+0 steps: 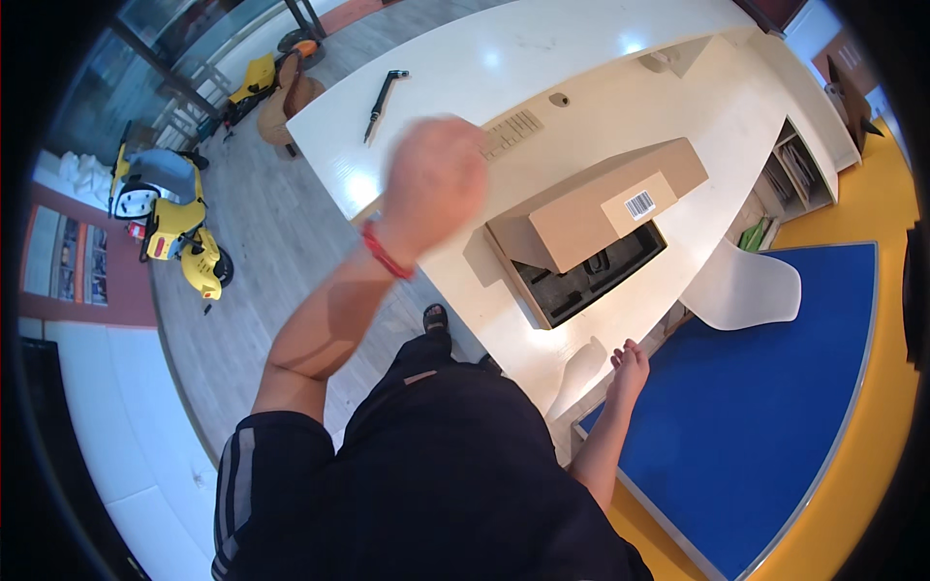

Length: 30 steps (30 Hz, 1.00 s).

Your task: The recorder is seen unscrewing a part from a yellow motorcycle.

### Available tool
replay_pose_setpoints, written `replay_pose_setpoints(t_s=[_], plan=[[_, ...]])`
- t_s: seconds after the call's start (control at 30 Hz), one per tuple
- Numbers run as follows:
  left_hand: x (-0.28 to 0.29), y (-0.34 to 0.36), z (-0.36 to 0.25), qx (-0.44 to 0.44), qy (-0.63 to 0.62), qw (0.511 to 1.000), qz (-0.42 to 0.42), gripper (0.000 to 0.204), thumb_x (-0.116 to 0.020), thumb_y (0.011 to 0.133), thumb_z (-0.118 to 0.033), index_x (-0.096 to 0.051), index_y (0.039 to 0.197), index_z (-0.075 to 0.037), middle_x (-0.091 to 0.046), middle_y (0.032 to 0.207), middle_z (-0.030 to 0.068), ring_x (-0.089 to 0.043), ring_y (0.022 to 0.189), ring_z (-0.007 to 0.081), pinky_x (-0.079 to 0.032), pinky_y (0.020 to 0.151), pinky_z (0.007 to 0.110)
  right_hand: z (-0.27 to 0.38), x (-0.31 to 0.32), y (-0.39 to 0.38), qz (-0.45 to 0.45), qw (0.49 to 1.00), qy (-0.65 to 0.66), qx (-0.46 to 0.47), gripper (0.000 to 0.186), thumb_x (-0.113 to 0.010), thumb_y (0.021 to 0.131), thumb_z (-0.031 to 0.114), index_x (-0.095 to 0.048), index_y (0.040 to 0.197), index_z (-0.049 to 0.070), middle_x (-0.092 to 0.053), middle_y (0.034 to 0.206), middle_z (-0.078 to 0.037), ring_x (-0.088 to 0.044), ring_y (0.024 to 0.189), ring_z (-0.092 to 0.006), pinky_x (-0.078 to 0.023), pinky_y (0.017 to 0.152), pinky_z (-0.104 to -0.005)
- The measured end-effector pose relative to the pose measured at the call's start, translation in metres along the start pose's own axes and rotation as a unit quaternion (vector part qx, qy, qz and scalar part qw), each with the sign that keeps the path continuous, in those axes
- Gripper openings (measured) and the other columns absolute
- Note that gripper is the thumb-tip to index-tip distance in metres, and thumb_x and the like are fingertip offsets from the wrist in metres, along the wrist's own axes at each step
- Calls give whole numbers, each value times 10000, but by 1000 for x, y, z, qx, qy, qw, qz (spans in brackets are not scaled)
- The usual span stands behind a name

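Note:
My left hand [436, 179], blurred by motion, is raised over the white desk [446, 300] with a red band on its wrist; its fingers cannot be made out. An open cardboard box [539, 308] sits to its right, with its lid [572, 218] raised, a barcode label on it and dark foam [605, 276] inside. Beyond my left hand lies a black angled tool [383, 102]. My right hand [628, 368] hangs at the desk's front edge, fingers loosely bent and apart, holding nothing visible.
A white chair [746, 290] stands right of the desk, by a blue board [746, 426]. An open cubby [804, 169] is under the desk's right end. Yellow ride-on machines [199, 261] and a brown object [286, 97] stand on the floor at left.

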<state>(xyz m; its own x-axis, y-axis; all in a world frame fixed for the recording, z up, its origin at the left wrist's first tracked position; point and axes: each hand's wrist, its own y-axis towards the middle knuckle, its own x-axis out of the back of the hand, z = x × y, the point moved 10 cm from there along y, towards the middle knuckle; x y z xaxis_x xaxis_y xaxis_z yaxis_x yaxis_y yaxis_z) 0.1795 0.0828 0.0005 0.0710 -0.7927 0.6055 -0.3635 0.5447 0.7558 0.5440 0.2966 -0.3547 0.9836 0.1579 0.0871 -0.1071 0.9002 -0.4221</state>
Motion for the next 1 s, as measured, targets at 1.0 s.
replay_pose_setpoints(t_s=[1.0], plan=[[168,-284,312,430,-506,731,155,287,-419,974,-226,-482,748,-61,-450,623,-11,-427,578,64,-368,540,234,-67,-433,-347,606,768,-138,-155,412,-477,946,306,-491,1223,2,-571,1016,-84,-583,855,-189,-486,780,-325]])
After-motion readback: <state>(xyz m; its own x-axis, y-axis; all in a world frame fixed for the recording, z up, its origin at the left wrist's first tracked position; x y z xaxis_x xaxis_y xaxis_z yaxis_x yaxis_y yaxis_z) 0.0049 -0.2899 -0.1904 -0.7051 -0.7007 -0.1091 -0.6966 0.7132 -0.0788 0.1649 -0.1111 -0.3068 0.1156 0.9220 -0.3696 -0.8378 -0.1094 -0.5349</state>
